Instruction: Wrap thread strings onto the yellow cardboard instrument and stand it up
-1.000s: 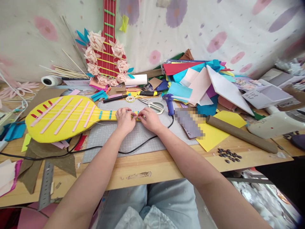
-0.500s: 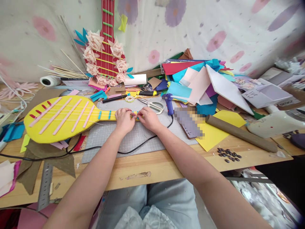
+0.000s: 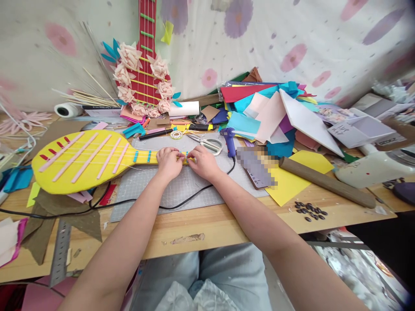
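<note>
Nothing has clearly moved: left hand (image 3: 169, 163) and right hand (image 3: 203, 162) bunch fingertips at the neck (image 3: 142, 157), grip unclear; string (image 3: 142, 169) left of them could snag if tugged.

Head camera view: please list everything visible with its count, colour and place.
Table: 1, tan, across middle
Yellow instrument: 1, yellow, left to centre
Red instrument: 1, red, back left
Cutting mat: 1, grey, centre
Glue gun: 1, blue, centre right
Scissors: 1, pale handles, centre
Paper sheets: many, mixed, back right
Rod: 1, brown, right
Oval pieces: over ten, black, front right
Ruler: 1, grey, front left
Spool: 1, white, back left
Sticks: many, tan, back left
Cable: 1, black, across table
Backdrop: 1, white with flowers, behind
Smaller scraps: uncountable, mixed, behind mat
Left hand: 1, bare, at yellow instrument
Right hand: 1, bare, beside left hand
</note>
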{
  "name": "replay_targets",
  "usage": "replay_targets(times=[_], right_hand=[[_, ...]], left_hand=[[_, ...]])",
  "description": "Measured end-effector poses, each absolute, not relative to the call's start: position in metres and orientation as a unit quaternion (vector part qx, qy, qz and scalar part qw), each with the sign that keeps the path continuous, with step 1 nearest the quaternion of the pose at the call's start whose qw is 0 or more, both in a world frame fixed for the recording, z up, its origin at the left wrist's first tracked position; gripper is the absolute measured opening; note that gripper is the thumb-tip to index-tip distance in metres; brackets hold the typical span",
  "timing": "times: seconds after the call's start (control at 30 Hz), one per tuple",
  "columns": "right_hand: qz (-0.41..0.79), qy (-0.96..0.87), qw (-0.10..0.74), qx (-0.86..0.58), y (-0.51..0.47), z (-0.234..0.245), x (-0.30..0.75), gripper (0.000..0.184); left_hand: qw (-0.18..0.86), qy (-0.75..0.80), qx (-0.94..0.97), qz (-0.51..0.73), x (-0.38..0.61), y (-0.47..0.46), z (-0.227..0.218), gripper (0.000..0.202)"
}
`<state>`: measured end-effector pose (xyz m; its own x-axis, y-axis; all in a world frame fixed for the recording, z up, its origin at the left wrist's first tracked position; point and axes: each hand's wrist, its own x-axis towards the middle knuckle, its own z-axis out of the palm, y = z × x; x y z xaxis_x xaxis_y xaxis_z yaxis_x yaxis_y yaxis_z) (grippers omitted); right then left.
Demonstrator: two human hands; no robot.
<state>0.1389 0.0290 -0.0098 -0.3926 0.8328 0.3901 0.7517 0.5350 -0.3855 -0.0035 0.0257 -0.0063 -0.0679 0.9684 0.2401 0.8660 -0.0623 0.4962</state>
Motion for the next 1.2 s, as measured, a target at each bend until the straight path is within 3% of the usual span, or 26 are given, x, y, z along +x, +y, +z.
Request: replay_targets(times=[0.27,0.63,1.2], right_hand=[[0.041,-0.835,0.264,-0.482,0.03,-0.011,0.137,0.021],[0.015,-0.825,0.262,-0.5,0.031,-0.007,0.143,0.013],[0.05,-0.816,0.218,-0.533,0.034,-0.006,0.15,0.007]], left_hand=[[0.082,0.675,0.675,0.285,-0.004,0.023,-0.005,0.007],[0.084,0.662,0.678,0.308,-0.006,0.024,-0.007,0.005],[-0.011,0.6,0.72,0.349,0.002,0.026,-0.015,0.013]])
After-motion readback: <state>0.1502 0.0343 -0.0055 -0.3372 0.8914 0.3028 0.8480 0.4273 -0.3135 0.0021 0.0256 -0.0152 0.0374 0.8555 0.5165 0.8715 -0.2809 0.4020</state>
